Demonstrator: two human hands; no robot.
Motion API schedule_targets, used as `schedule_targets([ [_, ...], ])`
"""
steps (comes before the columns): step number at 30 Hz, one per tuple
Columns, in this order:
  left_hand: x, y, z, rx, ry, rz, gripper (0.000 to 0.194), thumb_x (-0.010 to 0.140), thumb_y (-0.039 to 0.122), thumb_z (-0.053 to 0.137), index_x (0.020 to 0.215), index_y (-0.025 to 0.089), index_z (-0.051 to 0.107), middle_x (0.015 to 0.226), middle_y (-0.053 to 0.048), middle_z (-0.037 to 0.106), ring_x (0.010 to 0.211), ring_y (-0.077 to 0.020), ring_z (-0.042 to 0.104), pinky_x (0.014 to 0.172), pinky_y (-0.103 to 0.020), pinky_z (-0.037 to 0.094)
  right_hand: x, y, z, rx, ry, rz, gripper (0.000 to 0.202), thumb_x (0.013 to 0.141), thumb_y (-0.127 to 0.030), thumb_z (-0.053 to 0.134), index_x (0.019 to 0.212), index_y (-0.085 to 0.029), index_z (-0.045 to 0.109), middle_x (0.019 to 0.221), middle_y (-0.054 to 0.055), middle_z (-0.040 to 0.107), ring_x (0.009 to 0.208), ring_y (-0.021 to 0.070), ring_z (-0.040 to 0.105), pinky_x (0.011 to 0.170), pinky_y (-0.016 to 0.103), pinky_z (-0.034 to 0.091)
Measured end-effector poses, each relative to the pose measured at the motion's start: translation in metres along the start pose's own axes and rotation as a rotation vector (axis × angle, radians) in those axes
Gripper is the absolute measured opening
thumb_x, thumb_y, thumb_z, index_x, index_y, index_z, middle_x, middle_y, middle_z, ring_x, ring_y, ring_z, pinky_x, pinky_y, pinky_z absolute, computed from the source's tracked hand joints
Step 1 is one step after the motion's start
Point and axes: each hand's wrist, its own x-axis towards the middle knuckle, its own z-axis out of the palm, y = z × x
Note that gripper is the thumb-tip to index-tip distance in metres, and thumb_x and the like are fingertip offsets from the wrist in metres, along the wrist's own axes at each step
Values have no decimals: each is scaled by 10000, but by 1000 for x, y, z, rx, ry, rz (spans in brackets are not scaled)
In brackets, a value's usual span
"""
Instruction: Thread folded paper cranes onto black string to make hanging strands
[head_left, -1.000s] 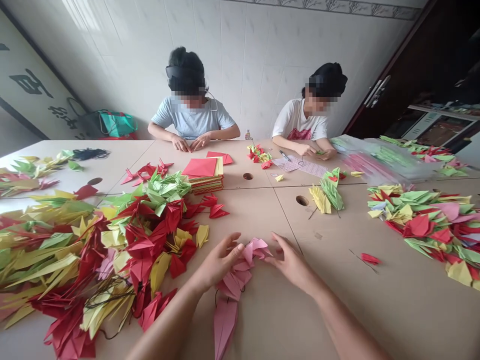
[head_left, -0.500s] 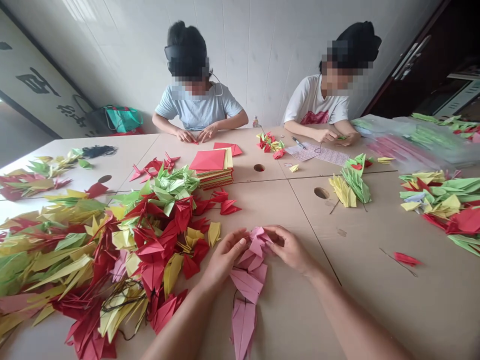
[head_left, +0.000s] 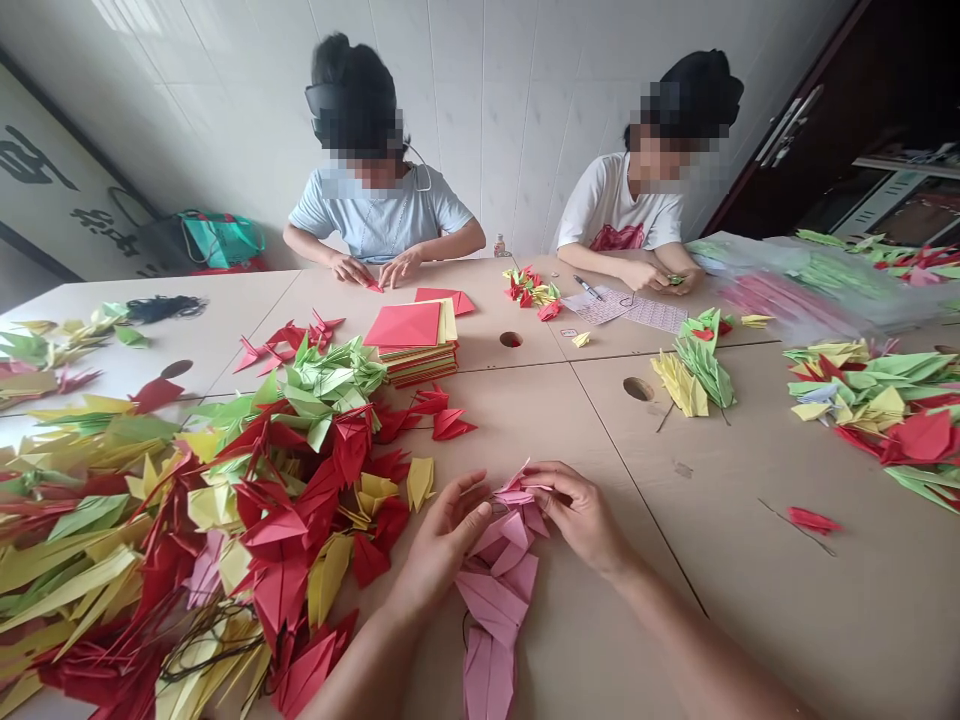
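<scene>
In front of me on the table lies a string of folded pink origami pieces (head_left: 496,590), overlapping in a column toward me. My right hand (head_left: 581,510) pinches the topmost pink origami piece (head_left: 517,492) between thumb and fingers, slightly raised. At the left side of that piece is my left hand (head_left: 450,530), its fingers parted and curved, with the thumb close to the paper. Nothing shows plainly in its grasp. A dark thread loops out beside the lower pieces.
A large heap of red, yellow and green origami pieces (head_left: 277,520) spreads at left. Behind it stands a stack of coloured paper (head_left: 411,345). Two co-workers sit opposite, hands on the table (head_left: 750,600). More folded bundles (head_left: 892,400) and a red piece with thread (head_left: 814,520) lie right.
My left fingers have come away from the top pink piece and spread apart. My right hand has tipped that piece flatter. The view has shifted slightly.
</scene>
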Motion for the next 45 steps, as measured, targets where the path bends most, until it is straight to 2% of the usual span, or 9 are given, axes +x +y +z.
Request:
schedule_targets([
  [5,0,-4,5,64,-90,97,472,725,328,735,1146,205,559,1223,-102,593,1145,-253,555,952,-363,454,-4,-9,4,40,-15,-57,162,889,-260,566,983,-258,699,981,55,669,948,183,627,848,317,499],
  [11,2,-11,4,80,-220,157,344,787,247,685,1111,192,584,1100,-82,647,1019,-200,603,889,-312,474,-12,-14,5,76,-125,11,208,893,-229,556,1046,-286,685,1055,50,651,1006,174,613,881,303,495],
  [14,2,-11,4,38,-202,137,339,779,222,695,1103,200,596,1016,-60,668,952,-167,614,851,-269,475,-13,-16,4,97,-163,82,243,900,-226,539,1102,-286,660,1126,58,633,1041,178,598,899,304,491],
  [17,1,-7,5,-16,-126,106,317,727,210,741,1027,200,640,1086,-61,637,933,-167,614,801,-254,490,-15,-18,4,133,-203,125,261,923,-235,487,1128,-284,642,1191,59,613,1094,184,577,940,309,470],
  [23,1,-3,3,45,-90,110,184,748,245,717,916,172,698,1160,-100,601,1036,-239,593,868,-321,479,-16,-11,4,186,-51,328,283,941,-392,438,1111,-262,622,1171,58,639,1116,194,575,948,299,464],
  [26,2,-4,2,76,-99,132,167,763,250,702,911,175,699,1142,-95,617,1031,-232,594,865,-310,473,-14,-10,3,212,-87,401,356,922,-464,452,1158,-240,596,1200,80,632,1142,212,565,949,317,466],
  [31,2,-4,3,60,-83,124,188,736,264,727,905,188,693,998,-54,686,875,-167,622,799,-261,478,-8,-14,-2,300,-142,416,448,914,-516,437,1204,-204,576,1198,115,638,1139,220,577,967,363,460],
  [35,3,-6,2,64,-59,106,254,707,287,749,928,180,683,926,-46,696,846,-168,625,791,-270,480,-3,-11,-1,336,-211,414,481,829,-493,597,1200,-189,561,1152,127,656,1056,229,624,913,391,495],
  [45,2,0,4,160,-102,111,271,731,330,728,956,193,669,926,-42,698,854,-169,632,767,-257,482,-4,-2,9,202,-151,259,343,826,-336,622,1126,-173,598,994,77,680,910,173,636,830,328,513],
])
